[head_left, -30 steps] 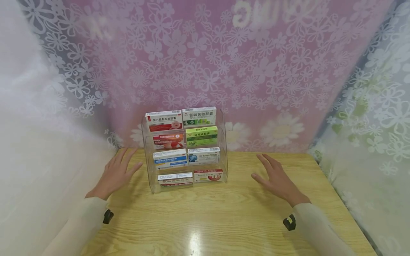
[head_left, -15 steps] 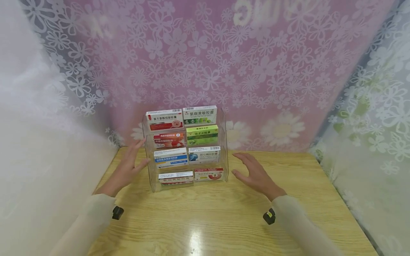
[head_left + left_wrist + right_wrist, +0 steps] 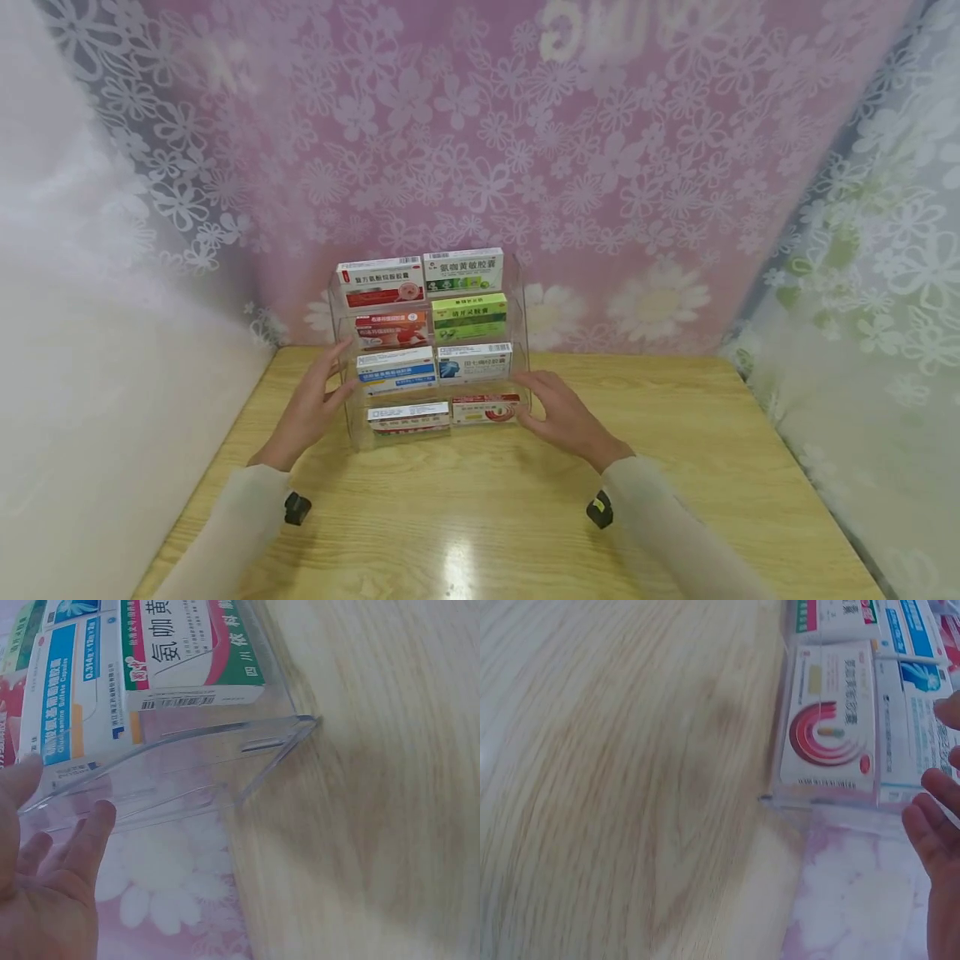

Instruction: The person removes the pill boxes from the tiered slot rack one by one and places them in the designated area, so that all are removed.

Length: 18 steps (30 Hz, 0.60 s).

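Note:
A clear plastic tiered display rack (image 3: 524, 321) stands on the table, with medicine boxes side by side on every tier. Up top are a white-and-red box (image 3: 381, 285) and a white-and-green box (image 3: 463, 273); below sit a red box (image 3: 392, 330) and a lime-green box (image 3: 469, 320). Lower tiers bear a blue-and-white box (image 3: 396, 373) and a white box with red rings (image 3: 486, 410), among others. My left hand (image 3: 306, 415) is at the rack's left side panel (image 3: 225, 735), fingers loosely extended, thumb toward the front. My right hand (image 3: 566, 418) mirrors it, fingertips right at the right side.
The rack stands on a light wood-grain table (image 3: 420, 517), near its back edge. Behind it hangs a pink flowered curtain (image 3: 480, 167). White sheer drapes (image 3: 112, 333) close in the left and right sides.
Both hands have moved inward from either side, up to the rack's side panels. The rack and its boxes keep their place on the table.

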Motion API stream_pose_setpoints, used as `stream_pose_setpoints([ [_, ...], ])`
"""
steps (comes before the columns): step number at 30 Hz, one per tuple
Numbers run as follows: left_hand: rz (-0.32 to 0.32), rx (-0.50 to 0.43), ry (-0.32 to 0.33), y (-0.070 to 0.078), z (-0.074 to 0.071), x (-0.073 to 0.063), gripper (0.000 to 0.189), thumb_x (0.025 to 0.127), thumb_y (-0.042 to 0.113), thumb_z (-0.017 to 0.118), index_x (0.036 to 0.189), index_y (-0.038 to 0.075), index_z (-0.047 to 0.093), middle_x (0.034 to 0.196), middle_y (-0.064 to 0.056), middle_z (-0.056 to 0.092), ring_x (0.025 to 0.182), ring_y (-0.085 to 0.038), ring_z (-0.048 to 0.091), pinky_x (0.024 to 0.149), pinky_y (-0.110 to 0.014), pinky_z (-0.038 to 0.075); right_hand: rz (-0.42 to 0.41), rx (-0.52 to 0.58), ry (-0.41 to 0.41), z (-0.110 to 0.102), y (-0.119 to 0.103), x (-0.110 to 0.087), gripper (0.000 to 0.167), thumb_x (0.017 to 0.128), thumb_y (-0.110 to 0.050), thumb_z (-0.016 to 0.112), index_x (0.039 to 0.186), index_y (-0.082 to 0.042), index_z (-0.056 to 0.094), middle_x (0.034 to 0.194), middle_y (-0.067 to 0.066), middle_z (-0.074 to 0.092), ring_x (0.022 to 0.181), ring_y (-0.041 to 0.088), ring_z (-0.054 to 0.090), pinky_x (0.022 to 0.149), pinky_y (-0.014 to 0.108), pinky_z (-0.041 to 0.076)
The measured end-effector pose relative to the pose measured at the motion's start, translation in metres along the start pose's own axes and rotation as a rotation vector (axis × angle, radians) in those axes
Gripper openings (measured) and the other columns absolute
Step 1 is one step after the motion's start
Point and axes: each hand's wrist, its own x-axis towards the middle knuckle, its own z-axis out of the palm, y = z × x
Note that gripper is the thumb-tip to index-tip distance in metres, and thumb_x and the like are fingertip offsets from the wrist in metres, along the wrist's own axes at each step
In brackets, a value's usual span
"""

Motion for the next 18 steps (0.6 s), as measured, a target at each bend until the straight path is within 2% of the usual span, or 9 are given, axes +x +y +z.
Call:
stream_pose_setpoints([
  [3, -0.028, -0.002, 0.016, -0.004, 0.001, 0.0, 0.074, 0.112, 0.007, 0.062, 0.174, 0.026, 0.027, 0.179, -0.02, 0.024, 0.148, -0.055, 0.049, 0.104, -0.071, 0.059, -0.001, -0.008, -0.068, 0.007, -0.004, 0.003, 0.053, 0.105, -0.024, 0.076, 0.154, -0.01, 0.061, 0.159, 0.014, 0.059, 0.147, 0.038, 0.056, 0.12, 0.063, 0.051],
  [7, -0.032, -0.009, 0.02, -0.005, 0.002, 0.0, 0.075, 0.112, 0.008, 0.062, 0.174, 0.029, 0.027, 0.18, -0.017, 0.024, 0.148, -0.053, 0.052, 0.103, -0.067, 0.061, -0.027, -0.065, -0.149, 0.016, -0.01, 0.008, 0.052, 0.105, -0.022, 0.075, 0.154, -0.01, 0.061, 0.16, 0.016, 0.058, 0.147, 0.037, 0.055, 0.121, 0.059, 0.051],
  [12, -0.037, -0.008, 0.024, -0.004, 0.003, -0.001, 0.074, 0.112, 0.008, 0.062, 0.174, 0.03, 0.028, 0.18, -0.017, 0.025, 0.148, -0.052, 0.052, 0.102, -0.061, 0.064, -0.049, -0.16, -0.158, 0.022, -0.017, 0.014, 0.046, 0.105, -0.009, 0.073, 0.15, -0.008, 0.065, 0.155, 0.016, 0.063, 0.143, 0.035, 0.059, 0.119, 0.054, 0.054],
  [18, -0.029, 0.015, 0.03, -0.005, 0.001, -0.003, 0.074, 0.112, 0.008, 0.061, 0.175, 0.028, 0.027, 0.18, -0.018, 0.026, 0.147, -0.052, 0.053, 0.103, -0.064, 0.063, -0.029, -0.269, -0.172, 0.029, -0.021, 0.021, 0.043, 0.104, 0.002, 0.072, 0.143, -0.014, 0.07, 0.144, 0.007, 0.067, 0.134, 0.027, 0.061, 0.116, 0.045, 0.057],
])
